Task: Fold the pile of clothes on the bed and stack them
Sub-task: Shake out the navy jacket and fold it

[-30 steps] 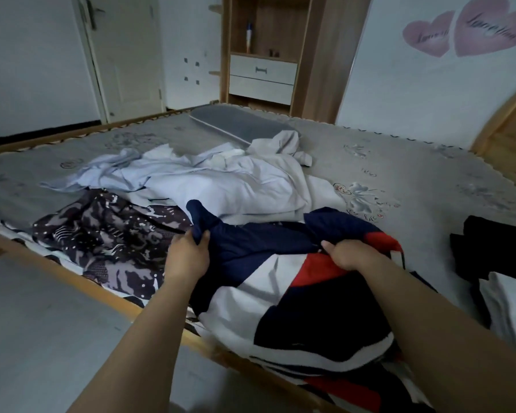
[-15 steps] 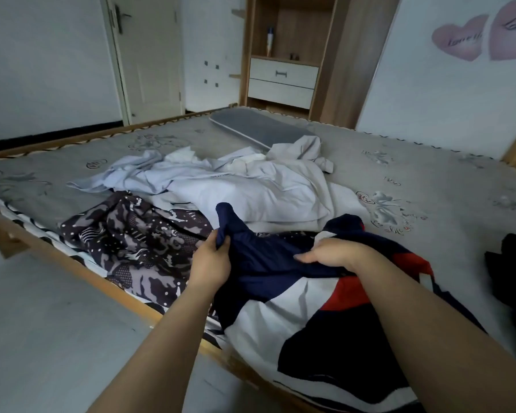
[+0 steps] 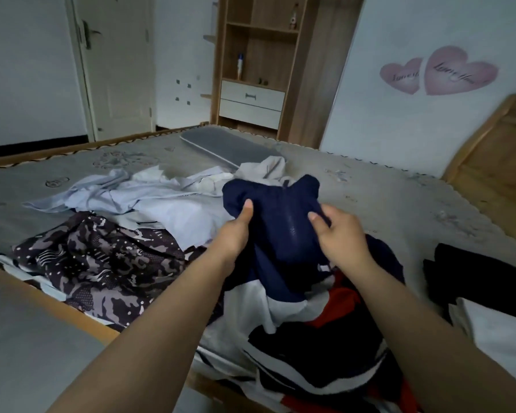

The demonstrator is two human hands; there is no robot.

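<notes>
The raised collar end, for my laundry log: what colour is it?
Navy blue, seen in the head view: the collar end gripped by left hand and right hand.

Two bare forearms, sleeveless, hands (image 3: 236,234) without rings.

Navy, white and red against grey

The jacket (image 3: 283,234) is showing navy blue with white and red blocks; the shirts (image 3: 149,198) are looking pale blue-white, the camo cloth (image 3: 102,263) is mixing dark purple-grey with white dots, and the bed (image 3: 385,198) is wearing grey.
</notes>
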